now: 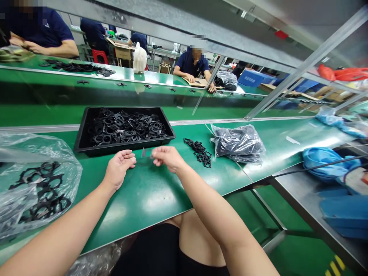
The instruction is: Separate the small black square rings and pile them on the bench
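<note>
Over the green table [138,203], my right hand [168,158] pinches a small clear piece [144,154] that looks like thin film. My left hand [119,168] is just left of it, fingers curled with thumb near the fingertips; whether anything is between them is too small to tell. Behind both hands stands a black tray [123,149] heaped with black ring-shaped parts [129,126]. A small pile of the same black parts [199,151] lies to the right of my right hand.
An open clear bag [71,168] with black parts lies at the left. A filled plastic bag [238,142] sits at the right. Beyond, a belt [161,92] carries small black pieces, and people sit behind it. A metal post slants at right.
</note>
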Demonstrator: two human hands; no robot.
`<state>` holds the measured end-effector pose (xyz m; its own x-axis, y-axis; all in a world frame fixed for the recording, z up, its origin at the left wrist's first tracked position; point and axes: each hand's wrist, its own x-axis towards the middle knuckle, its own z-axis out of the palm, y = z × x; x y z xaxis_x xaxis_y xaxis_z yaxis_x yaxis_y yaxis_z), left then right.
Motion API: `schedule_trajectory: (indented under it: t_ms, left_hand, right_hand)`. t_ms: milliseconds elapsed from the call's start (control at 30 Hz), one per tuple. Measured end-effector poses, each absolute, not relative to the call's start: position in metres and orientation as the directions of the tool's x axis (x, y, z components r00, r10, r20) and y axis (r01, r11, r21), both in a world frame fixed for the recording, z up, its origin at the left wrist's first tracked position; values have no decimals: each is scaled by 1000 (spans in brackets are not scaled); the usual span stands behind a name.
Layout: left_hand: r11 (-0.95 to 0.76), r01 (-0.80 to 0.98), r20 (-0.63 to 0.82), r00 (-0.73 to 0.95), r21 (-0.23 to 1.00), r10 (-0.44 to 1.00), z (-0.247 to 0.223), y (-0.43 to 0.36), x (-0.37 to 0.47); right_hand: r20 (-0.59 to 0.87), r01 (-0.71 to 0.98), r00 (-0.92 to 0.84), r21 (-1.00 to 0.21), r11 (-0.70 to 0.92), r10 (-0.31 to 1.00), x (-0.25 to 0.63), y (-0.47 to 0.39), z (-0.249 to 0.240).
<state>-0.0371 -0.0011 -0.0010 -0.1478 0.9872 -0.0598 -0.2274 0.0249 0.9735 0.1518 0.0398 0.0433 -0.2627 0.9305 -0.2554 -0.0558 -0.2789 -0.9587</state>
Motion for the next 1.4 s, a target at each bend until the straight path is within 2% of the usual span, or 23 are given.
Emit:
schedule_trajectory:
  t_ms: [67, 100, 167, 200, 267, 367, 467, 567, 633, 700, 767, 833, 900, 967, 1133, 1233, 1400]
  left_hand:
    - [26, -202, -57, -149, 979, 987, -3, -1, -38]
    - [33, -180, -58, -140, 983, 988, -3, -1, -37]
    - [46, -134, -62, -120, 990, 991, -3, -2, -37]
    - [53, -114, -66, -111, 992, 992, -3, -2, -37]
    - [64, -81, -72, -96, 995, 993, -4, -3, -37]
    - [65, -31, -68, -78, 997, 995, -6, -1, -38]
    - [52, 42, -50, -51, 998, 997, -10, -1, -39]
    - [8, 143, -5, -22, 990, 1000, -13, -5, -36]
    - [-80, 278, 87, -13, 957, 996, -12, -9, -32]
    - [-247, 477, 280, 2, 843, 960, -5, -7, -27]
    - [-424, 646, 495, 81, 635, 865, 7, 3, -22]
    - [-543, 722, 613, 210, 428, 761, 23, 24, -15]
    - [-588, 763, 611, 336, 270, 717, 36, 53, -8]
    - [-611, 773, 541, 445, 170, 714, 46, 83, -2]
    - [-617, 785, 337, 569, 47, 750, 59, 139, -2]
    - [-522, 852, 338, 481, 37, 809, 66, 157, -14]
    - [-304, 942, 411, 224, 141, 884, 76, 158, -48]
  right_hand:
    - [-119, -133, -150, -981, -139, 982, 153, 51, 59]
    - [-64, -82, -79, -994, -71, 995, 155, 55, 64]
    - [64, 198, 71, -979, 49, 995, 162, 58, 61]
    - [143, 382, 126, -920, 85, 982, 166, 56, 55]
    - [281, 693, 166, -715, 91, 945, 177, 50, 35]
    - [247, 879, 121, -477, 11, 961, 190, 39, 3]
    - [221, 905, 26, -420, 71, 975, 193, 34, -12]
    - [236, 882, -39, -449, 145, 971, 192, 33, -12]
    - [241, 875, -49, -457, 158, 969, 192, 32, -9]
    - [230, 881, -52, -448, 153, 972, 192, 31, -7]
    - [217, 889, -59, -434, 150, 974, 192, 30, -6]
    - [215, 896, -64, -418, 151, 974, 192, 30, -5]
    - [218, 904, -63, -401, 148, 974, 192, 29, -4]
    - [217, 912, -57, -386, 139, 974, 192, 29, -4]
    - [201, 915, -46, -385, 121, 979, 193, 28, -3]
    - [201, 910, -43, -397, 121, 979, 194, 29, -3]
    - [219, 888, -13, -447, 112, 976, 195, 30, -3]
